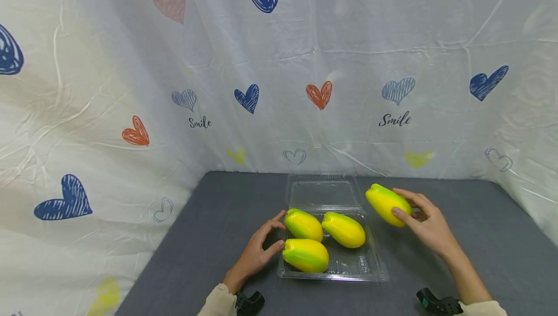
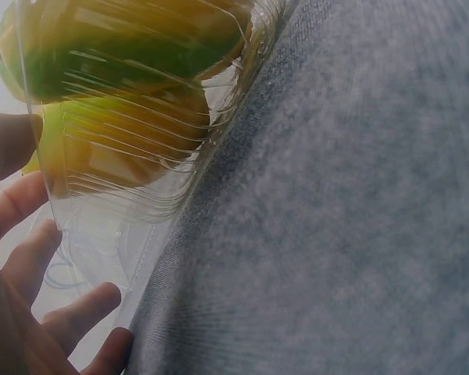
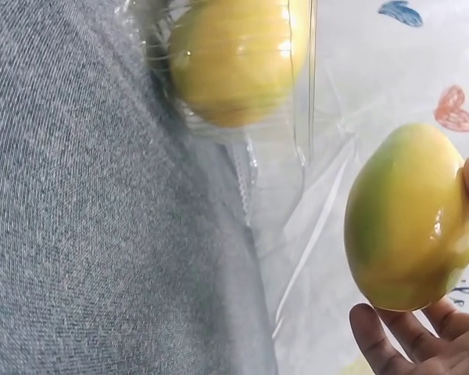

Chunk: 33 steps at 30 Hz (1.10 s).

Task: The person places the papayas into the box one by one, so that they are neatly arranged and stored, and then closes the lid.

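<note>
My right hand [image 1: 431, 224] grips a yellow-green papaya [image 1: 388, 204] between thumb and fingers, to the right of a clear plastic clamshell box [image 1: 370, 270]. In the right wrist view that papaya [image 3: 410, 219] is held up off the table. Inside the box's base lie three more: a back-left papaya [image 1: 303, 225], a front-left papaya [image 1: 306, 256] and a right papaya [image 1: 344, 230]. Along the box's left side, my left hand [image 1: 257, 253] has its fingers spread, their tips right at the rim. The left wrist view shows those fingers [image 2: 31, 258] beside the clear wall.
The box's clear lid [image 1: 322, 195] is folded back, away from me. A grey cloth [image 1: 209, 238] covers the table. Behind and to the left hangs a white curtain [image 1: 279, 54] printed with hearts. Each wrist wears a dark band [image 1: 438, 302].
</note>
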Tool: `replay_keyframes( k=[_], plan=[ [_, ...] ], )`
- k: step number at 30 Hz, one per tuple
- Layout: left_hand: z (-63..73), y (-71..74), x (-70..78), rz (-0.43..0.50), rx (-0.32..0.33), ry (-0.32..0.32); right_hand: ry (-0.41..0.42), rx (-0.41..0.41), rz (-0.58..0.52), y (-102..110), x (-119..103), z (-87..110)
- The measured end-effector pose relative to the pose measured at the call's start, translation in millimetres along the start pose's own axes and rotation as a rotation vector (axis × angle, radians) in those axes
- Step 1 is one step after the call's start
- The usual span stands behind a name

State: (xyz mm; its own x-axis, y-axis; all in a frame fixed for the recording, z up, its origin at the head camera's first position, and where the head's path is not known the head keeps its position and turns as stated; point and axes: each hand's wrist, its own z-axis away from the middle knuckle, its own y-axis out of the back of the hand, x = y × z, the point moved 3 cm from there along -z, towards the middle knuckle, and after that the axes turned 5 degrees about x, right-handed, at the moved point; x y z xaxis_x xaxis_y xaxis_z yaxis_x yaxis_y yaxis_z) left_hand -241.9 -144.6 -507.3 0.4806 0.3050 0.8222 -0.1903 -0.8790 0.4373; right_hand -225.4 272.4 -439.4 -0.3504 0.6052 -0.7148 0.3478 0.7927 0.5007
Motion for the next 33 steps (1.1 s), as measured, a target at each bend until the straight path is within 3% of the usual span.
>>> replay_keyframes(
  k=[10, 21, 33],
  plan=[
    [-1.1, -0.2, 1.8, -0.002, 0.003, 0.009, 0.017, -0.061, -0.002, -4.9, -7.0, -2.3],
    [-2.6, -0.2, 3.7, 0.009, 0.001, 0.011, 0.061, -0.278, -0.031, -14.7, -20.7, -2.8],
    [-2.2, 0.8, 0.3, -0.016, 0.007, -0.005, 0.088, -0.304, -0.024, -22.2, -34.0, 4.0]
  ],
)
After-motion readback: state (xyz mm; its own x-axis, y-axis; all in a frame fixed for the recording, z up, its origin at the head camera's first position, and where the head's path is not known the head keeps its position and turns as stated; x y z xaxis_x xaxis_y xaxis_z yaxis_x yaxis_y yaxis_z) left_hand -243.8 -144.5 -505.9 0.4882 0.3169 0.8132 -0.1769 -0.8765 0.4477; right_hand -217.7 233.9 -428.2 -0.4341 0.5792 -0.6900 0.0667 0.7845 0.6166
